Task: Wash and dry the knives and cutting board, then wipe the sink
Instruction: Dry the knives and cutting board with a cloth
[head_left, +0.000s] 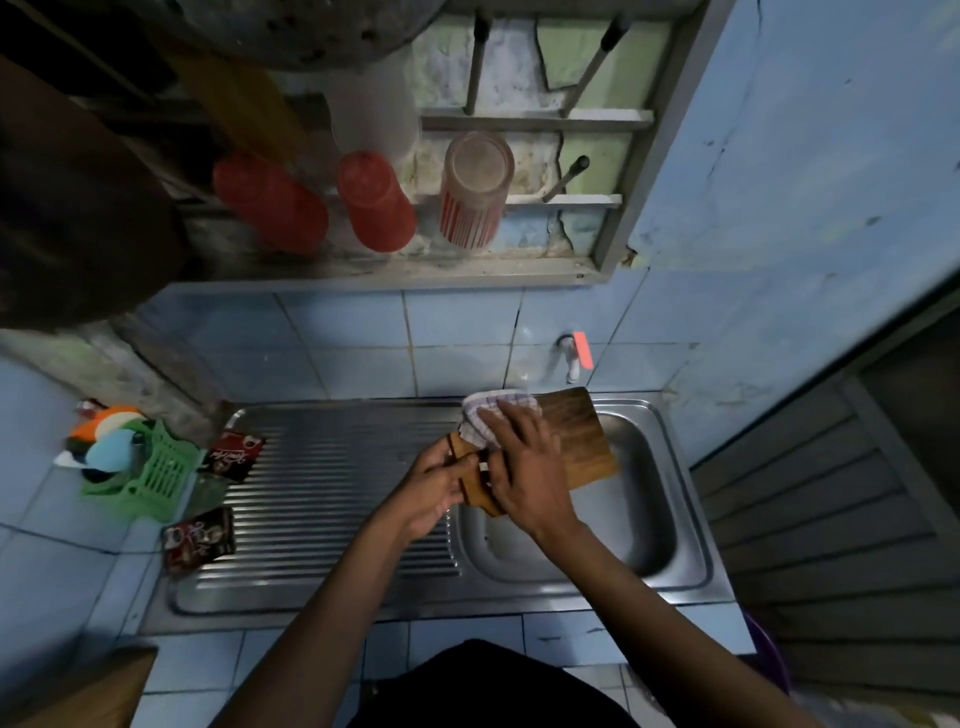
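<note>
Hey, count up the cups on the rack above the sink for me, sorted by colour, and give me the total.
Solid red cups: 2, upside down at the left and the middle.
Clear cup with red stripes: 1, upside down at the right.
Total: 3 cups on the rack.

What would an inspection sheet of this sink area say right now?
Surface: steel sink with a ribbed drainboard.
Job's things: wooden cutting board held over the basin, checked cloth on it; knives not seen.
Clutter: green basket, two sachets.
Hands: left hand grips the board's near end; right hand presses the cloth.
Cables: nothing seen.
Surroundings: blue tiles, tap, upturned cups on a rack.
</note>
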